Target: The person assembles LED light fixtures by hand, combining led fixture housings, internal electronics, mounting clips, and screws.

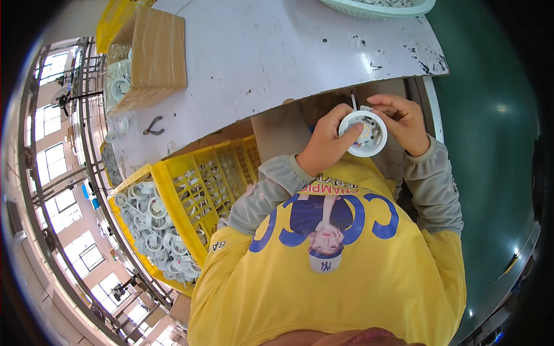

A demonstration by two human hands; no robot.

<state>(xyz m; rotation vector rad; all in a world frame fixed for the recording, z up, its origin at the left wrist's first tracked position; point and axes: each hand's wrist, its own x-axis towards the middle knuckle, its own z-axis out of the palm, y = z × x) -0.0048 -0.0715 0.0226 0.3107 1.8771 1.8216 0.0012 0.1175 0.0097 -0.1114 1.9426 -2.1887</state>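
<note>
My left hand (329,141) grips a round white LED light (369,151) by its left rim. The thumb lies over its open face, which shows a board with small yellow LEDs and electronic parts. Bent around the light's upper right edge, my right hand (404,124) has its thumb and forefinger close together by a small white piece (366,108) at the rim. Whatever lies between those fingertips is too small to make out. A thin pale strip or lead (354,101) stands up just beyond the light. Both hands are in front of my body, off the table's near edge.
Left of me, a yellow plastic crate (202,179) holds many white ring-shaped housings (153,222). On the white worktable (259,63) are a cardboard box (158,55), pliers (154,126) and a pale basket (378,10). A green surface (490,173) lies to the right.
</note>
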